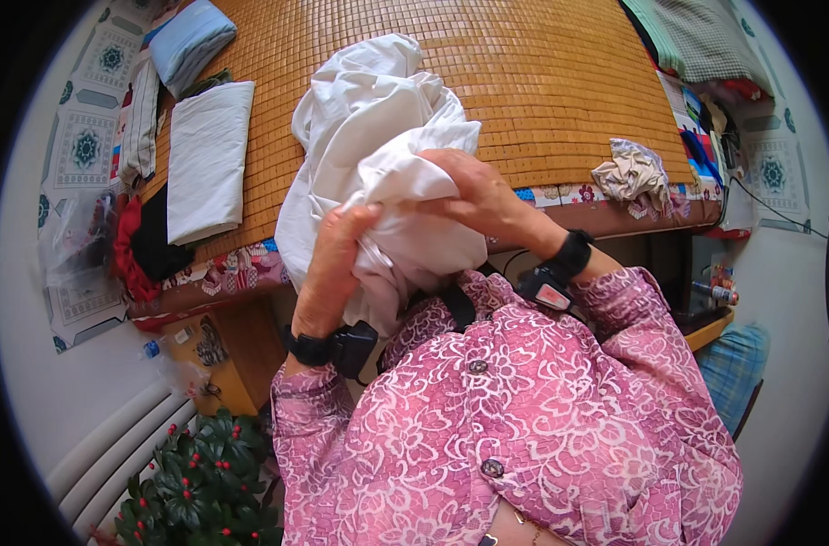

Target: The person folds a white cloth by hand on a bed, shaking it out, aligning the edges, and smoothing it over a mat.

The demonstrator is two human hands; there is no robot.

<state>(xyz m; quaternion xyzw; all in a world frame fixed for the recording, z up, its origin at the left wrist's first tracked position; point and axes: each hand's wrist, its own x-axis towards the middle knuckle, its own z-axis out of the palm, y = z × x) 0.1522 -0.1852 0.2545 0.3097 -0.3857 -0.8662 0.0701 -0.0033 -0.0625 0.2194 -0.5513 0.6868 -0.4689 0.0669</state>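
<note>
A bunched white cloth (380, 109) lies on the brown tile-weave mat (551, 82) and hangs over its near edge against my shirt. My left hand (339, 252) grips a gathered part of it, thumb on top. With bent fingers, my right hand (476, 194) holds a raised fold just to the right; some of its fingertips are hidden in the fabric. Left of the bunched cloth, a folded white cloth (210, 164) lies flat on the mat.
At the far left are a folded blue cloth (193, 44), black fabric (158, 235) and a plastic bag (80, 235). A crumpled patterned cloth (633, 174) sits at the mat's right edge. A red-berried plant (196, 478) stands below left.
</note>
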